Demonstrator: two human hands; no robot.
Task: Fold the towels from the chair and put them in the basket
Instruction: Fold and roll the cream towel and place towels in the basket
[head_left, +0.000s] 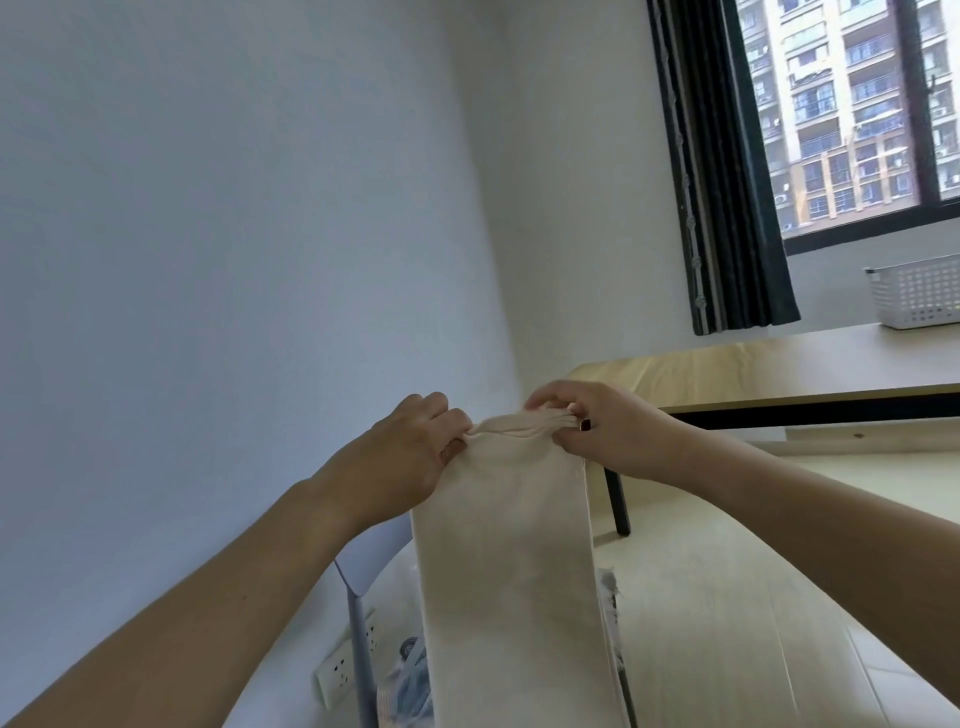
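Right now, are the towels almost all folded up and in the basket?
Not yet. Both hands, left and right, pinch the top edge of one cream towel, hanging folded lengthwise. The white basket sits apart on the table; no towel shows in it from here. More cloth waits on the chair below.

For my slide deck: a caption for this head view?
Both hands, left and right, hold a beige towel hanging by its top edge, white basket on the table.

Home room: curtained window (852, 114), wooden desk (753, 371).
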